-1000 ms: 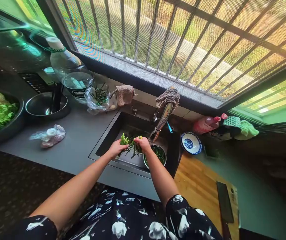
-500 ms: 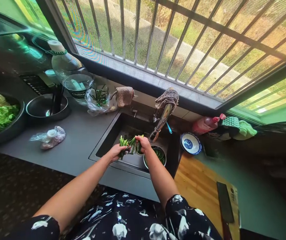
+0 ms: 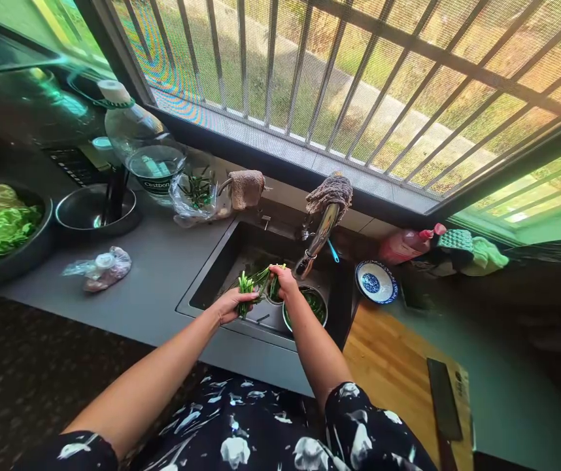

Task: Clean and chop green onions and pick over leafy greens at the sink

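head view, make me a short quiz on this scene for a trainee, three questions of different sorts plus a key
1. True or false: the left hand is holding green stalks.
2. Where does the blue-and-white dish sit relative to the sink, as seen in the picture?
a) inside it
b) to its right
c) to its left
3. What lies on the wooden board?

Key:
1. True
2. b
3. A cleaver
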Tool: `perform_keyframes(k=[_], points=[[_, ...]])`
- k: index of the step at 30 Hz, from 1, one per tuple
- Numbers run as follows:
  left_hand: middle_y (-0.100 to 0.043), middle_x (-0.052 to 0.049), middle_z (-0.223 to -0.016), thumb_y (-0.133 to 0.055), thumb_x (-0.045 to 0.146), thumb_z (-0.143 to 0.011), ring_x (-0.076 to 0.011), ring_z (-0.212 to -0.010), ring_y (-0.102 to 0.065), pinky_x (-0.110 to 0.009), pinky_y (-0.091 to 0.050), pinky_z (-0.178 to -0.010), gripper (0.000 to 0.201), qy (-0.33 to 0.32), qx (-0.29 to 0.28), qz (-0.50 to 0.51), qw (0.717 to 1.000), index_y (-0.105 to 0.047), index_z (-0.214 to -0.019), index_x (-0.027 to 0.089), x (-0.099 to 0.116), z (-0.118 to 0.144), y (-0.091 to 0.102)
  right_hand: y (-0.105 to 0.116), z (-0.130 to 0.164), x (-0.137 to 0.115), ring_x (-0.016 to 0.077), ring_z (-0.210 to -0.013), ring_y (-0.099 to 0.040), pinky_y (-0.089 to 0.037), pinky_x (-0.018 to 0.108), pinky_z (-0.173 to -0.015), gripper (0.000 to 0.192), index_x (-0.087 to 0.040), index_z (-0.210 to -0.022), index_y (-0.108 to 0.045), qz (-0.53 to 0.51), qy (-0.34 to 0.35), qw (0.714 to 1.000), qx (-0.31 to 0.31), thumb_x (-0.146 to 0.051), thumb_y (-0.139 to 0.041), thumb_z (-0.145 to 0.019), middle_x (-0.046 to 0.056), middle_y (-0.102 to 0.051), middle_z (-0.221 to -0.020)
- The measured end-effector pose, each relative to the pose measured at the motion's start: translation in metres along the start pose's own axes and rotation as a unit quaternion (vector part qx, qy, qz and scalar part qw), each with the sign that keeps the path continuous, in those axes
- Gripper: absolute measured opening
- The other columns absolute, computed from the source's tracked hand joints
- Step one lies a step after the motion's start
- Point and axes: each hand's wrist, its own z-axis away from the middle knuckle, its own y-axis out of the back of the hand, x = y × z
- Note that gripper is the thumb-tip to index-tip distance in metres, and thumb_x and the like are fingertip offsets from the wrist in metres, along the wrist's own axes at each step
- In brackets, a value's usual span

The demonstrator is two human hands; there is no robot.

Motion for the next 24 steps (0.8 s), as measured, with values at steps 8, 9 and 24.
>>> perform_keyframes(k=[8,9,24], points=[[-0.061,0.000,-0.068,-0.081,0.010,-0.054,-0.0116,-0.061,-0.062,-0.019,-0.042,-0.049,0.030,-0.005,0.041,0.011,0.999,-0.059,-0.073,0.014,0.002,0.001,-0.009,-0.001,0.001,0.000,0.0080,-0.045,-0.039,-0.034,0.022,-0.048,0.023,-0.019,-0.056,-0.048,0.004,0.019,1.000,-0.004,-0.030,-0.069,-0.055,-0.006,-0.045,-0.048],[-0.061,0.000,-0.067,-0.080,0.009,-0.054,-0.0117,-0.060,-0.062,-0.019,-0.043,-0.049,0.029,-0.004,0.048,0.015,0.999,-0.059,-0.073,0.014,0.002,0.001,-0.009,-0.001,0.002,-0.001,0.0080,-0.045,-0.039,-0.034,0.022,-0.048,0.022,-0.019,-0.057,-0.049,-0.001,0.017,1.000,-0.002,-0.029,-0.069,-0.055,-0.006,-0.045,-0.048],[-0.072,-0.008,-0.084,-0.074,0.011,-0.062,-0.0142,-0.066,-0.066,-0.020,-0.045,-0.048,0.024,-0.019,0.070,0.068,0.995,-0.069,-0.086,0.012,0.009,0.001,-0.012,0.008,0.023,0.004,0.0064,-0.039,-0.039,-0.025,0.020,-0.039,0.019,-0.018,-0.067,-0.055,0.073,-0.033,0.986,-0.146,-0.029,-0.066,-0.056,-0.004,-0.056,-0.050]])
